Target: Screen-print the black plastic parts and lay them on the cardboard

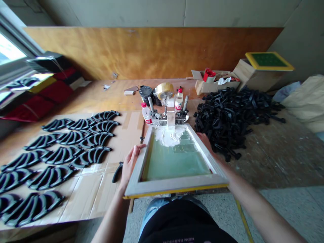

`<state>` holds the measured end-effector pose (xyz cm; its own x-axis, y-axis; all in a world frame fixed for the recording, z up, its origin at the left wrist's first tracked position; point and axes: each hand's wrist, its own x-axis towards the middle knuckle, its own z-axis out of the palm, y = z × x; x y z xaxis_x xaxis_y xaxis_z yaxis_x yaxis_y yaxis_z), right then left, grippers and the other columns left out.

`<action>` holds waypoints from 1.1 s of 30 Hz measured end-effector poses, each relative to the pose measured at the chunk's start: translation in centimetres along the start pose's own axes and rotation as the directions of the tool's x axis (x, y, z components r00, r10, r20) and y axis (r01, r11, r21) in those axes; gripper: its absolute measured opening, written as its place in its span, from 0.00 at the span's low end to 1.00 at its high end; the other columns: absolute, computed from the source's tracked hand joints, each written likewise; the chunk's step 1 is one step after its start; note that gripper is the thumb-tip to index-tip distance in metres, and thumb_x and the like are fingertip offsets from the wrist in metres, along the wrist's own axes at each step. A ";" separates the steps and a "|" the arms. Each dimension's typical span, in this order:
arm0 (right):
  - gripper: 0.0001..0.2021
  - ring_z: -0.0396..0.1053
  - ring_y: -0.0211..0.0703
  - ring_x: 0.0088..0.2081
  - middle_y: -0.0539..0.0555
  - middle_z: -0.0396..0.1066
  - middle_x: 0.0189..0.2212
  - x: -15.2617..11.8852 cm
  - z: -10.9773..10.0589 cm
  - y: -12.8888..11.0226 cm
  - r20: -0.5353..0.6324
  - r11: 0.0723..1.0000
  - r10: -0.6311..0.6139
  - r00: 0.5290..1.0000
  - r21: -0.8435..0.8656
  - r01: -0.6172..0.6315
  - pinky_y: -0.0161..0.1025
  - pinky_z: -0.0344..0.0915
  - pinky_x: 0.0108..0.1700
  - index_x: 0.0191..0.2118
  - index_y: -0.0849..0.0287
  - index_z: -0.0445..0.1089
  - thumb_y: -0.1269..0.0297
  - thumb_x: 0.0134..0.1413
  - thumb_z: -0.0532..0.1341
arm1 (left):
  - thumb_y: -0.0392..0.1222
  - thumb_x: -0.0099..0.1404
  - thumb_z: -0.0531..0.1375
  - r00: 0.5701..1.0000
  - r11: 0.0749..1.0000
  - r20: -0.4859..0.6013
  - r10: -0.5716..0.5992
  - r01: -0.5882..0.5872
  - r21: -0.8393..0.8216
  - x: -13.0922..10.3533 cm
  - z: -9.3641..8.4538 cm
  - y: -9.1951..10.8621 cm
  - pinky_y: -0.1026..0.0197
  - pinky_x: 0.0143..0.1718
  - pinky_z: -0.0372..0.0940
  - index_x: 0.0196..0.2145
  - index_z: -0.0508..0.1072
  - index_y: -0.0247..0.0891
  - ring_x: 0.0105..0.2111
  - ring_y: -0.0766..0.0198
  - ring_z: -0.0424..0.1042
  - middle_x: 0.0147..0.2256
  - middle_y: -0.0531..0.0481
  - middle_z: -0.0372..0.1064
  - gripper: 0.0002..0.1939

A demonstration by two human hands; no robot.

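A screen printing frame (144,187) with pale wooden sides and a green mesh stands in front of me. White ink (168,137) lies thick at the far end of its mesh, under a squeegee (171,119). At the frame's left side is my left hand (130,161), its fingers curled and the tips against or behind the edge; what they hold is hidden. My right hand (204,140) reaches behind the right side, its fingers mostly covered by the frame. A single black handle (117,172) rests on the cardboard beside my left hand.
Rows of black handles (62,150) lie on cardboard (93,189) at left. A heap of black handles (225,114) fills the right. Bottles (179,99), a black jar (146,93) and a tape roll (164,90) stand behind the clamp. Boxes (215,87) sit farther back.
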<state>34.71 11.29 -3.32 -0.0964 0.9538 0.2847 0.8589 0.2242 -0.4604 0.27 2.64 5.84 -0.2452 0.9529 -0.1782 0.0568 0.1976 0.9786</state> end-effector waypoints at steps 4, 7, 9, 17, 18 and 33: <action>0.22 0.63 0.55 0.56 0.63 0.66 0.56 4.1 -2.3 -1.8 -0.131 0.999 -0.031 0.991 -0.018 0.029 0.52 0.61 0.60 0.59 0.59 0.66 0.66 0.60 0.59 | 0.63 0.56 0.63 0.986 0.989 0.093 -0.135 0.130 0.063 -0.5 -0.5 -5.9 0.65 0.29 0.64 0.57 0.71 0.40 0.29 0.63 0.71 0.33 0.51 0.75 0.36; 0.30 0.57 0.56 0.61 0.62 0.60 0.61 7.3 -1.1 -6.7 -0.041 0.962 -0.270 0.962 -0.054 0.268 0.52 0.57 0.63 0.63 0.59 0.60 0.67 0.55 0.65 | 0.61 0.57 0.62 0.984 0.985 0.110 -0.141 0.128 0.119 0.3 0.0 -9.5 0.65 0.29 0.63 0.63 0.64 0.41 0.28 0.64 0.70 0.30 0.53 0.73 0.40; 0.23 0.63 0.53 0.55 0.62 0.67 0.53 8.4 0.4 -9.2 0.106 0.943 -0.305 0.946 -0.102 0.316 0.48 0.62 0.57 0.57 0.60 0.66 0.68 0.55 0.66 | 0.61 0.57 0.61 0.986 0.982 0.104 -0.129 0.112 0.153 0.9 0.3 -10.8 0.65 0.28 0.63 0.62 0.65 0.40 0.27 0.64 0.70 0.30 0.52 0.73 0.39; 0.07 0.68 0.46 0.41 0.57 0.73 0.36 2.9 1.0 -9.3 0.424 0.803 -0.523 0.739 -0.046 0.595 0.38 0.61 0.43 0.36 0.62 0.71 0.78 0.54 0.59 | 0.63 0.57 0.61 0.990 0.981 0.072 -0.122 0.109 0.160 0.6 0.7 -10.2 0.60 0.37 0.67 0.58 0.69 0.36 0.36 0.58 0.75 0.38 0.45 0.77 0.38; 0.08 0.67 0.45 0.40 0.56 0.73 0.35 2.5 0.5 -9.1 0.446 0.765 -0.580 0.681 0.010 0.644 0.38 0.61 0.43 0.36 0.61 0.71 0.78 0.53 0.59 | 0.63 0.57 0.61 0.991 0.981 0.065 -0.120 0.108 0.161 0.5 0.8 -10.1 0.60 0.38 0.67 0.58 0.69 0.35 0.37 0.57 0.75 0.39 0.45 0.77 0.38; 0.11 0.70 0.44 0.41 0.52 0.75 0.39 3.2 0.5 -10.3 0.252 0.874 -0.484 0.838 0.093 0.477 0.38 0.65 0.44 0.46 0.55 0.73 0.67 0.58 0.64 | 0.62 0.56 0.63 0.981 0.980 0.083 -0.175 0.165 0.114 -0.2 0.4 -7.6 0.64 0.27 0.62 0.60 0.66 0.38 0.27 0.62 0.71 0.29 0.51 0.74 0.40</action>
<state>25.30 12.18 1.92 -0.6234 0.7412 0.2491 0.6579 0.6693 -0.3453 0.31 0.99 -1.64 -0.1706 0.9194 -0.3543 0.1259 0.3770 0.9176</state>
